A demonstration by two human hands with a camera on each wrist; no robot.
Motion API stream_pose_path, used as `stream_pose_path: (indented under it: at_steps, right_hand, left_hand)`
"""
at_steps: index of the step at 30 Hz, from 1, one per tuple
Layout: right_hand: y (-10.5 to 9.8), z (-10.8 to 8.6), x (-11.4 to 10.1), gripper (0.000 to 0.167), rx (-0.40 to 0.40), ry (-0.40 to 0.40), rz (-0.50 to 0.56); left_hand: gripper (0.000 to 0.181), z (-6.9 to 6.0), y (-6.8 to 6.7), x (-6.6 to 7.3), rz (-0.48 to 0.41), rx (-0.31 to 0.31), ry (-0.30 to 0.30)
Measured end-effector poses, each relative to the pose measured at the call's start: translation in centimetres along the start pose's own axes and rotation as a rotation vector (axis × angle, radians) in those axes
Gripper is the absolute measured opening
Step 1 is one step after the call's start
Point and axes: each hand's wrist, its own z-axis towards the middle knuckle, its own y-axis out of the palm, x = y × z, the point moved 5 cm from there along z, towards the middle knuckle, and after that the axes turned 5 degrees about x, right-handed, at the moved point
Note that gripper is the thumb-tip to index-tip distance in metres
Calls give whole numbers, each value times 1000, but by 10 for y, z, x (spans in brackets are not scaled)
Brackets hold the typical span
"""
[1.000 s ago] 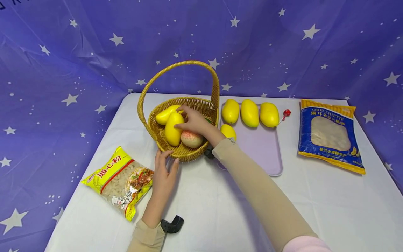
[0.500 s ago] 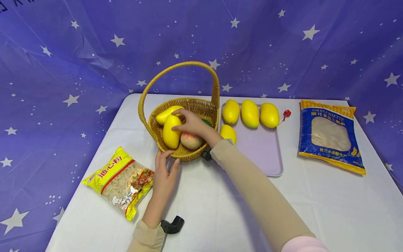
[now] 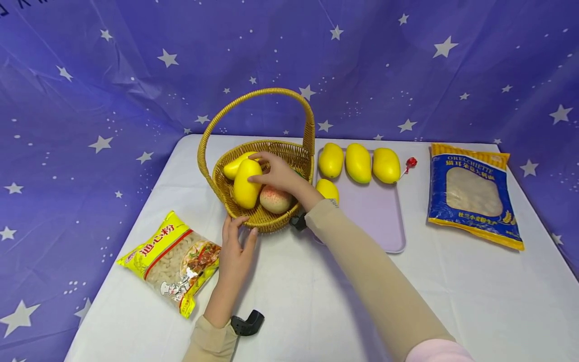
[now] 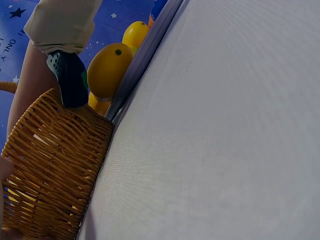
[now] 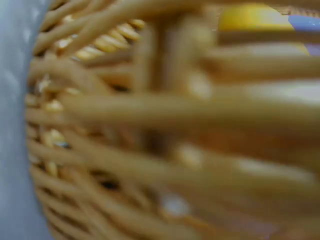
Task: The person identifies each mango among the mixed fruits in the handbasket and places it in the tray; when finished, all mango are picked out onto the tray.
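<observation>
A wicker basket (image 3: 267, 223) with a tall handle stands on the white table. Inside it my right hand (image 3: 282, 176) grips a yellow mango (image 3: 246, 186) between thumb and fingers. Behind that mango lies another yellow mango (image 3: 234, 168), and a pinkish peach (image 3: 276, 200) sits below my palm. Part of something green shows behind the right hand. My left hand (image 3: 236, 256) holds the basket's front rim, its thumb outside. In the left wrist view the basket's woven wall (image 4: 60, 160) is close, with only bits of fingers at the edge. The right wrist view shows mostly blurred wicker (image 5: 150, 115).
Right of the basket, a lilac tray (image 3: 380, 221) bears several mangoes (image 3: 359, 163). A red lollipop (image 3: 411, 162) lies at its far right corner. A blue orecchiette bag (image 3: 472, 196) is at the right, a yellow pasta bag (image 3: 174, 264) at the left.
The gripped mango has shifted slightly left inside the basket, dipping toward the front and then coming back up a little. My left hand stays at the rim.
</observation>
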Motion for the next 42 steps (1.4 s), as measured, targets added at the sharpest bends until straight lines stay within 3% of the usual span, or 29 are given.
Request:
stream_pose_path:
  at_steps: [12, 18, 22, 27, 35, 42]
  right_hand:
    - [-54, -22, -28, 56, 86, -51, 152]
    - [-86, -52, -36, 55, 87, -58, 222]
    - [-109, -80, -32, 57, 94, -44, 211]
    - [-139, -115, -15, 60, 131, 1, 179]
    - [-187, -158, 34, 59, 232, 116, 65]
    - [-191, -175, 82, 58, 190, 232, 62]
  left_hand:
    - [40, 0, 0, 0, 2, 5, 8]
    - [37, 1, 0, 1, 10, 15, 22]
    - [35, 1, 1, 1, 16, 22, 20]
    - [35, 2, 1, -1, 20, 28, 9]
    - [37, 2, 2, -4, 24, 27, -5]
    - [37, 1, 3, -4, 22, 29, -7]
